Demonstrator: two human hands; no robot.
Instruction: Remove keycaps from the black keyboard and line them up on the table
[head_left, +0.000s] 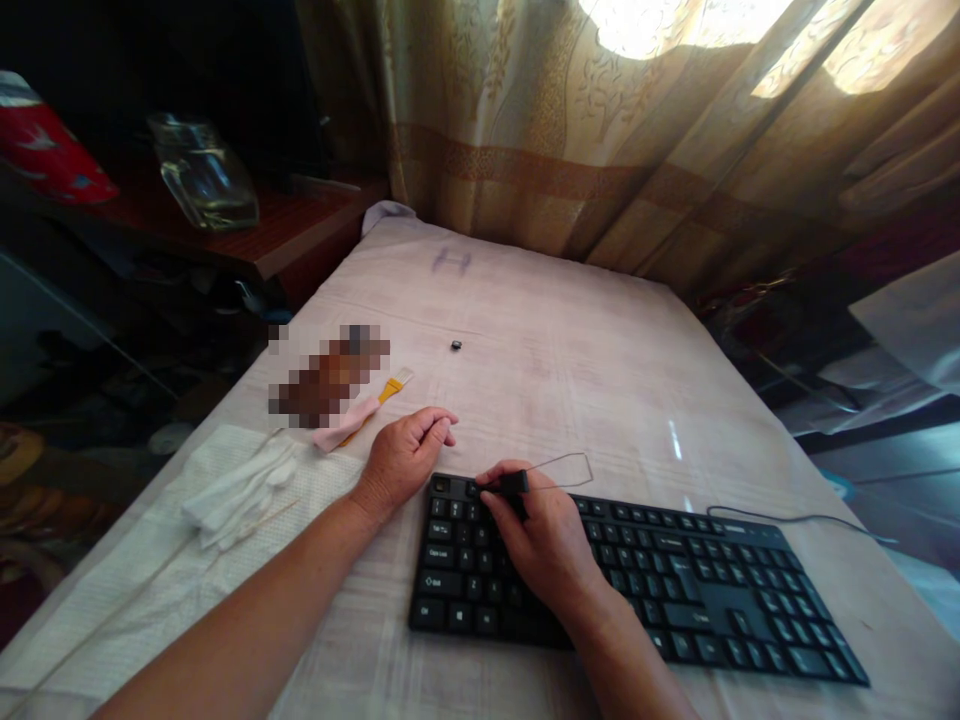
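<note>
A black keyboard [705, 590] lies on the cloth-covered table, slightly tilted. My right hand [544, 530] is over its upper left part, pinching a small black tool [514, 484] with a thin wire loop [589, 466] pointing right. My left hand [409, 450] rests just beyond the keyboard's upper left corner, its fingers curled together; whatever they hold, if anything, is too small to make out. A small black keycap-like piece [456, 345] sits on the cloth ahead of my hands. To the left lies a yellow brush [392, 388] with a pink wrapping on its handle.
White tissue and crumpled cloth [247, 485] lie at the left with a thin stick. Beside the brush is a pixelated item [322, 385]. A brown shelf [292, 230] holds a glass jar [206, 180] and a red container [52, 155]. A curtain [525, 130] hangs behind the table.
</note>
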